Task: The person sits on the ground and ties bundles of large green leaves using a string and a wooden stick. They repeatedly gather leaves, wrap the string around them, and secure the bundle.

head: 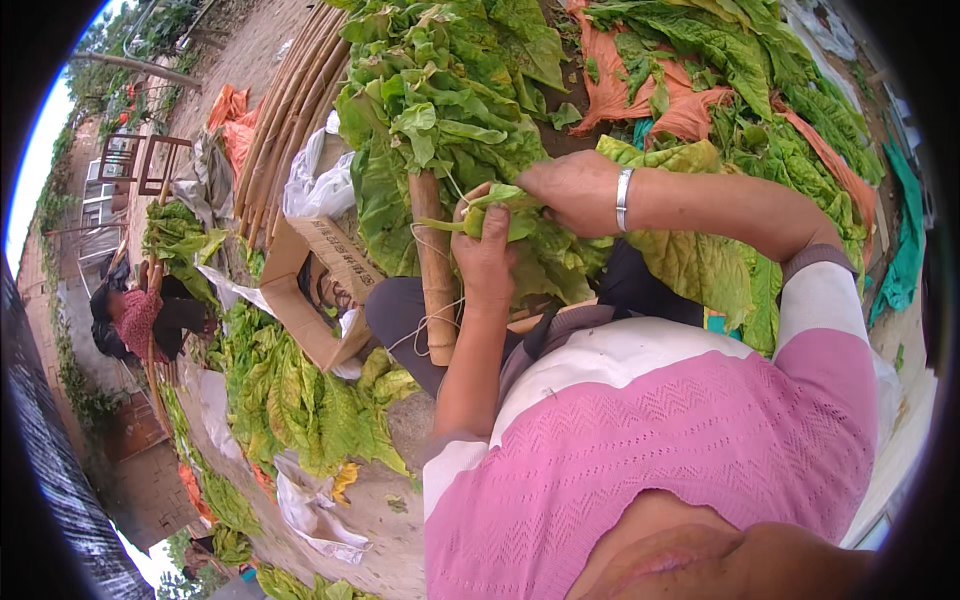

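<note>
My left hand (484,259) is closed around the stalks of large green leaves (517,214), probably tobacco, with its thumb on top. Beside it, my right hand (577,191), with a silver bangle at the wrist, curls its slightly blurred fingers over the same leaves. A bamboo pole (431,262) slants past my left hand, its near end by my thigh. Thin pale string (431,321) loops loosely around the pole and runs up towards my left hand. Farther along, a thick row of leaves (450,112) covers the pole and hides how they are fastened.
An open cardboard box (300,300) stands left of my knee, near a leaf pile (307,390). Several bamboo poles (289,112) lie beyond it. More leaves (795,142) rest on orange sheeting (615,75) at right. At far left, a person (142,322) sits near another pole.
</note>
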Available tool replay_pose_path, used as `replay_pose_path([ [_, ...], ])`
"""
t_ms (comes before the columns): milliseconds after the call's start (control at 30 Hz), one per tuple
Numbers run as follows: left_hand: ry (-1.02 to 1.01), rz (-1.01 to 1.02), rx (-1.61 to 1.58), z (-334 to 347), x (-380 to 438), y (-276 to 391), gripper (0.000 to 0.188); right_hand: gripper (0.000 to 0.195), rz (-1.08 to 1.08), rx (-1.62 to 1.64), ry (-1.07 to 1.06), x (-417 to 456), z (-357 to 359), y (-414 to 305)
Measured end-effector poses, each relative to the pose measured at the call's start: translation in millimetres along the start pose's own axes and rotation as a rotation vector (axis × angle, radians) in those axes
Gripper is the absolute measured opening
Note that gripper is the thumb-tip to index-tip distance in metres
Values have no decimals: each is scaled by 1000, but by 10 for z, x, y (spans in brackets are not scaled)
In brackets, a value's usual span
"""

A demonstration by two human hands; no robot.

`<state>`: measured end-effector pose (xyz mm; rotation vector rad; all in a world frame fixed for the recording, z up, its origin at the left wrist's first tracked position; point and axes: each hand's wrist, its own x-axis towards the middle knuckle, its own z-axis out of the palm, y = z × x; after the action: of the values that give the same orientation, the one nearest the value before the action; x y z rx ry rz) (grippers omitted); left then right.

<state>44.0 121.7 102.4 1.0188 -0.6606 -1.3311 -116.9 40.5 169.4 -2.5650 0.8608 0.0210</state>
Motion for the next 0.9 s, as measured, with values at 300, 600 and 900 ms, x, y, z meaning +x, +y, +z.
replay_pose_path([
  [300,67,-233,102,-307,-190,150,18,56,206,881,-560,-47,549,362],
  [600,-200,-301,526,-1812,216,641,17,49,359,622,-462,1205,1481,585],
  [900,-345,-841,963,-2555,1615,166,16,38,12,750,-5,2165,1920,428],
])
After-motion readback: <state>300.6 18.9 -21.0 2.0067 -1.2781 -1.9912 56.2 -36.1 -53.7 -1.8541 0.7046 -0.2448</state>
